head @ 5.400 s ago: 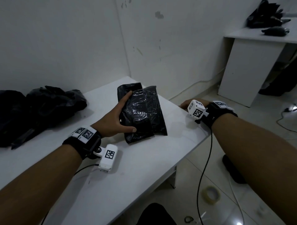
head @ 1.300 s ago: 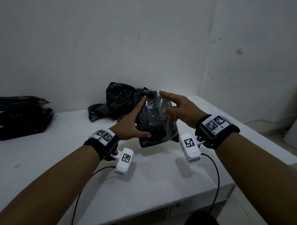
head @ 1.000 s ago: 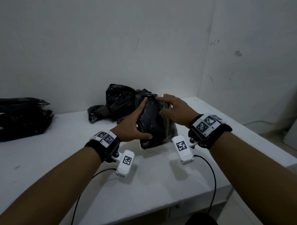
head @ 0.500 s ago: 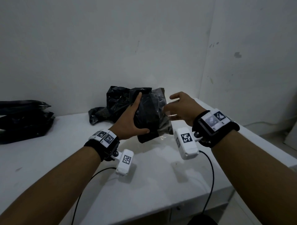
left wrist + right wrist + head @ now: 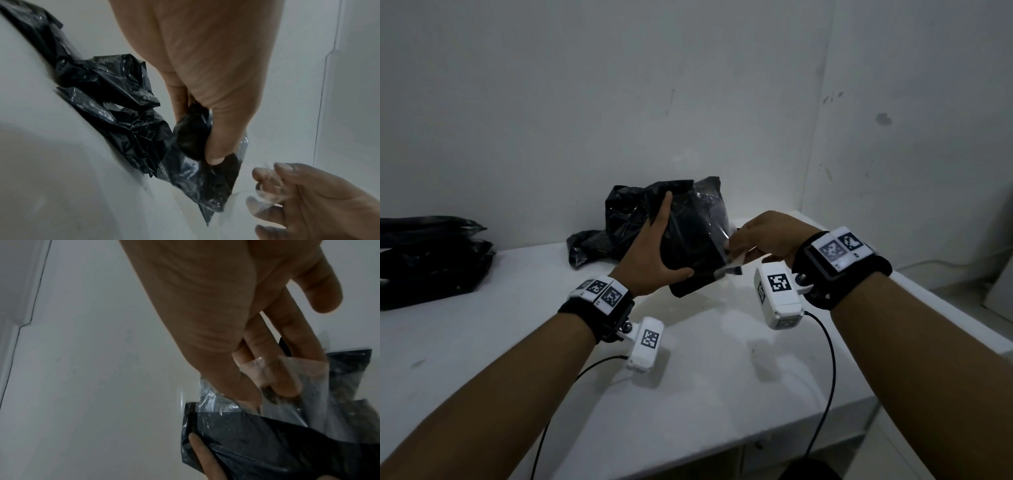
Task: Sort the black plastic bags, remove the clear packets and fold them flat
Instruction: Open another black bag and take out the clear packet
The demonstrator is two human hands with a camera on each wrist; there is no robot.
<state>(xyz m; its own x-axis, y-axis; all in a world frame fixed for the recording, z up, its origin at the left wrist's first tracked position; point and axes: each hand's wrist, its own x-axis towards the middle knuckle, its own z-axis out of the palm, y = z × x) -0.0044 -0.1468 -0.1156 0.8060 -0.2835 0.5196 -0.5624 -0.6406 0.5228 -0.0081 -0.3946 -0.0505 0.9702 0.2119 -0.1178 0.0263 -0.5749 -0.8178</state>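
Nearest the camera, both forearms reach over the white table [image 5: 705, 394], each wearing a black wrist strap with a white camera box and a black cable trailing toward the near edge. The left hand [image 5: 654, 253] grips a folded bundle of black bags [image 5: 688, 246] held up above the tabletop, thumb pressed across its near face and fingers wrapped up the far side. In the left wrist view that thumb [image 5: 216, 146] clamps the dark bundle [image 5: 205, 178], whose lower corner points down toward the table. Just to the right, the right hand [image 5: 767, 236] pinches the clear packet [image 5: 729, 263] at the bundle's open edge; the right wrist view shows the fingers [image 5: 283, 369] curled into the see-through film [image 5: 298, 378], with the thumb hidden behind it, and the black bundle [image 5: 287, 443] below with a left fingertip on its edge. The packet still wraps part of the bundle, so its exact outline is hard to tell. Directly behind the held bundle, and partly hidden by it and the left hand, a crumpled heap of loose black bags [image 5: 619, 226] lies on the table against the wall. Well apart at the far left edge rests a flatter stack of black bags [image 5: 428, 260]. The white wall [image 5: 619, 102] rises behind, meeting a side wall at the right corner
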